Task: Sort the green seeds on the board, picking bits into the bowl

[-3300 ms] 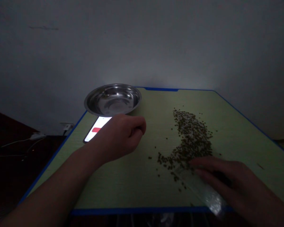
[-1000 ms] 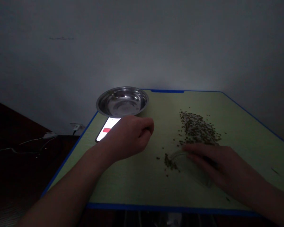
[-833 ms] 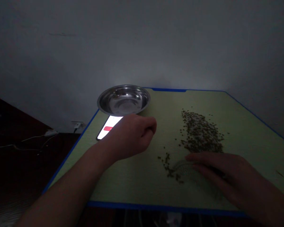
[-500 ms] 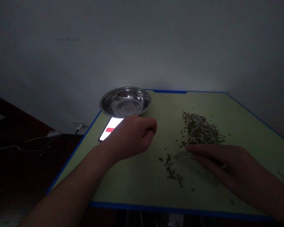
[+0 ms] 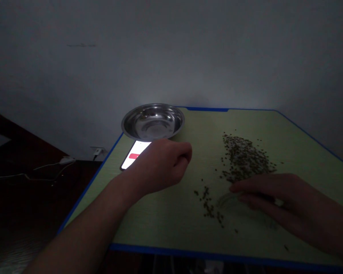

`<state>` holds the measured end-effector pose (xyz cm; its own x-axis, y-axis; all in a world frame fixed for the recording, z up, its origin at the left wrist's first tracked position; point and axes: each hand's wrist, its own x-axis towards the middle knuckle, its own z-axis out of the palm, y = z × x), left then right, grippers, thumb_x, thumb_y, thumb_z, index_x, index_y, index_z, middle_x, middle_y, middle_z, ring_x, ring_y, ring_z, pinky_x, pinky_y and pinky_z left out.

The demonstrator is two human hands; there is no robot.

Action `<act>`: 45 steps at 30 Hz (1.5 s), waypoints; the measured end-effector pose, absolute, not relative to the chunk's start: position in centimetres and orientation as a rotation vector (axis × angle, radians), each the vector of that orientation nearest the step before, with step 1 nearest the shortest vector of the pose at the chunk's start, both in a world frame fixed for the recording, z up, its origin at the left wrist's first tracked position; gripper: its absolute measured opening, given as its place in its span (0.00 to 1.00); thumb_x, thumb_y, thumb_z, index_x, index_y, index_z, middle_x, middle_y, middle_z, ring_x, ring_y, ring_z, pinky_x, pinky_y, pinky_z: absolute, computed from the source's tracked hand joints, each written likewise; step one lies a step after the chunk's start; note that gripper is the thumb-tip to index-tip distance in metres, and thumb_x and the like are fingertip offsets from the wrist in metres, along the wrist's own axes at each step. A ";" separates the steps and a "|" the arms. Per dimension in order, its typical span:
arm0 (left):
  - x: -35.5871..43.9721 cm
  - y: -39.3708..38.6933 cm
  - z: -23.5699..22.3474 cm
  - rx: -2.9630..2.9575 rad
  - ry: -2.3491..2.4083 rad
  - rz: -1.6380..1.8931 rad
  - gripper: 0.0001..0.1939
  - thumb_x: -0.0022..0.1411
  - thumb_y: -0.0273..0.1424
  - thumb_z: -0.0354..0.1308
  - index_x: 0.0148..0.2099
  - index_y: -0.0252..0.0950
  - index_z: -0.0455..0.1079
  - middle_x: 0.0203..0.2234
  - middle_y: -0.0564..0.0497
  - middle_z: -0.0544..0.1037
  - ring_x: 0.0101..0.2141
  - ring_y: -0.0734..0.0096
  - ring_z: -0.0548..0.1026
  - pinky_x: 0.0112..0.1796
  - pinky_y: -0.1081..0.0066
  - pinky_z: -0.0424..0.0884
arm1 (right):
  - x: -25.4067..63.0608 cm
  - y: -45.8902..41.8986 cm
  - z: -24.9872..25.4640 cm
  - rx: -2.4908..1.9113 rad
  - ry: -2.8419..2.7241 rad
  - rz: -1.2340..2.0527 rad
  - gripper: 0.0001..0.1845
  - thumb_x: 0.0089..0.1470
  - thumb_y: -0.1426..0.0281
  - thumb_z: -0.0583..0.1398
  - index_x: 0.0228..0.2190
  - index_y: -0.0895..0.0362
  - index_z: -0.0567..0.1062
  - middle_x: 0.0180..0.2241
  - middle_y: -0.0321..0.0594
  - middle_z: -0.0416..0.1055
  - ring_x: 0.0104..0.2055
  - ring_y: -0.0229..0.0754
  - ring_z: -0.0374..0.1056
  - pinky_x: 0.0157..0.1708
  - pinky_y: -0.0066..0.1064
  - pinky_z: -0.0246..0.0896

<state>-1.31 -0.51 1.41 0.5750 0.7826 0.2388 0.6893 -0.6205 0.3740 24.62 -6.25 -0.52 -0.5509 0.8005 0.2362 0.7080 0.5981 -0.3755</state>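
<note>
Table [image 5: 165, 224] update: grain heap [image 5: 246, 156], right of centre, just lost its near end. Left hand [image 5: 167, 161] is loosely fisted (can't tell if anything's inside); right hand [image 5: 300, 205] pinches a clear container [image 5: 234, 205] beside a small cut-off cluster [image 5: 208, 207].

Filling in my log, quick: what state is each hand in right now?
Left hand: curled closed; whether anything is inside cannot be told.
Right hand: closed, holding a see-through object, too blurred to identify.
</note>
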 end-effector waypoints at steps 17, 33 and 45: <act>-1.2 -0.4 1.2 2.567 1.198 0.583 0.09 0.52 0.22 0.48 0.25 0.34 0.67 0.17 0.56 0.68 0.20 0.79 0.63 0.25 0.73 0.53 | 24.5 -7.1 -1.2 -1.218 -2.484 0.213 0.17 0.63 0.65 0.50 0.40 0.51 0.79 0.35 0.36 0.81 0.32 0.40 0.77 0.34 0.30 0.73; -1.2 -0.3 1.1 2.567 1.203 0.571 0.08 0.52 0.23 0.48 0.25 0.35 0.67 0.17 0.56 0.68 0.20 0.79 0.62 0.24 0.73 0.53 | 23.3 -6.9 -1.2 -1.245 -2.412 0.096 0.19 0.62 0.68 0.50 0.39 0.56 0.81 0.35 0.41 0.81 0.31 0.43 0.78 0.34 0.32 0.75; -1.2 -0.3 1.2 2.574 1.211 0.558 0.09 0.53 0.23 0.48 0.26 0.35 0.67 0.17 0.56 0.68 0.20 0.79 0.63 0.24 0.73 0.53 | 23.1 -6.7 -1.8 -1.353 -2.392 0.130 0.20 0.61 0.68 0.50 0.40 0.54 0.81 0.37 0.39 0.81 0.32 0.45 0.78 0.31 0.34 0.75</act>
<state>-1.20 -0.32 1.22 0.5830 0.7773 0.2364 0.6849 -0.6267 0.3717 23.06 -6.66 -1.76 -0.4589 0.8412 0.2861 0.8051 0.5299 -0.2666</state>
